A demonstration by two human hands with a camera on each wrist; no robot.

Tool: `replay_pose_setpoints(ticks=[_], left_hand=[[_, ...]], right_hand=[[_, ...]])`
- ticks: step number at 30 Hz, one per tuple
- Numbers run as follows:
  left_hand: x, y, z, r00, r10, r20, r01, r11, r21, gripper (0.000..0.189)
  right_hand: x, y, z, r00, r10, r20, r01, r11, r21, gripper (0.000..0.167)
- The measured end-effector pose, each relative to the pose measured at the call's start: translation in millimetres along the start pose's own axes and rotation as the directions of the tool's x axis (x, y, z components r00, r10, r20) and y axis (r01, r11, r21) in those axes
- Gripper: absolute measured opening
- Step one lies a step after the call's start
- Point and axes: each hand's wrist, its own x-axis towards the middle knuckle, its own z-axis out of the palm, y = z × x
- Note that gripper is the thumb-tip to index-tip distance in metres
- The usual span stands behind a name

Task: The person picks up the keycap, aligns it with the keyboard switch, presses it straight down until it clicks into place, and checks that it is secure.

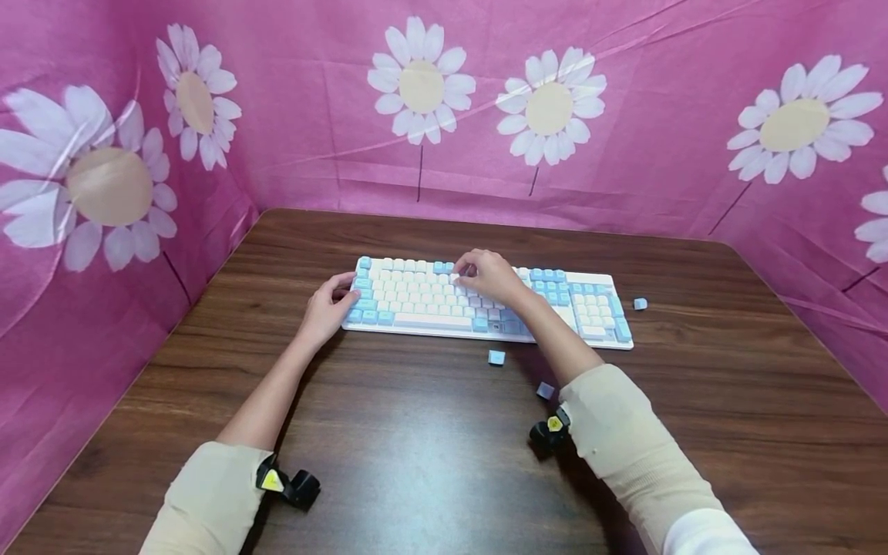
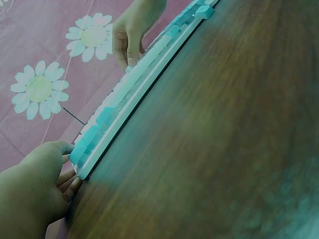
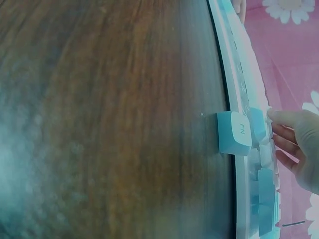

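A white and light-blue keyboard (image 1: 430, 321) lies across the table. My left hand (image 1: 324, 311) grips its left end, with the thumb on top and other fingers at the side edge, as the left wrist view shows. Over the upper middle of the keys, my right hand (image 1: 489, 276) pinches a white keycap (image 1: 455, 280) between thumb and fingers; whether it sits on its switch is hidden. In the bottom row, a dark gap (image 1: 496, 327) shows where a switch lacks its cap. Just in front of the keyboard rests a loose light-blue keycap (image 3: 234, 133) marked FN.
Another loose keycap (image 1: 545, 391) lies nearer, beside the right sleeve. A third blue keycap (image 1: 640, 304) sits right of the keyboard. The brown wood-grain table (image 1: 416, 432) meets a pink flowered cloth (image 1: 291, 100) at the back and sides.
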Motion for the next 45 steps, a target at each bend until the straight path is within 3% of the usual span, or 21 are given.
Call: replay_pose_setpoints(ticks=[21,27,31,45], left_hand=[[0.0,0.1,0.6,1.0,0.004,0.005,-0.004,1.0,0.01,0.037],[0.6,-0.1,0.0,1.0,0.005,-0.001,-0.005,1.0,0.011,0.037],[0.7,-0.2,0.0,1.0,0.006,-0.005,-0.006,1.0,0.015,0.037],[1.2,-1.8,0.6,1.0,0.01,-0.002,-0.01,1.0,0.01,0.037]], right_hand=[[-1.2,-4.4,-1.6,0.998,0.058,-0.005,-0.058,0.996,-0.063,0.015],[-0.6,-4.9,-2.3,0.999,0.028,0.035,-0.024,0.994,-0.108,0.026],[0.2,-5.3,-2.7,0.999,0.013,0.04,-0.008,0.991,-0.132,0.021],[1.0,-4.4,-7.4,0.997,-0.011,0.078,0.018,0.997,-0.081,0.017]])
